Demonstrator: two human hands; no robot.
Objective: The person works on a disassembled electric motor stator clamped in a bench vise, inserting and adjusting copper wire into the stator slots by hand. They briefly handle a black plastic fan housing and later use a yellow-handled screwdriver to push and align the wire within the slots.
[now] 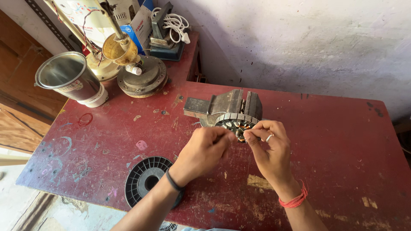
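A round motor stator with metal teeth and copper windings is held in a grey bench vise on a red worktable. My left hand, with a black band at the wrist, pinches at the stator's near edge. My right hand, with a ring and a red thread at the wrist, has its fingertips on the same spot from the right. Whatever the fingertips grip is too thin to make out.
A black plastic spool lies at the table's near edge. At the back left stand a steel jar, a round motor base with a brass part, boxes and a white cable. A plastered wall runs behind.
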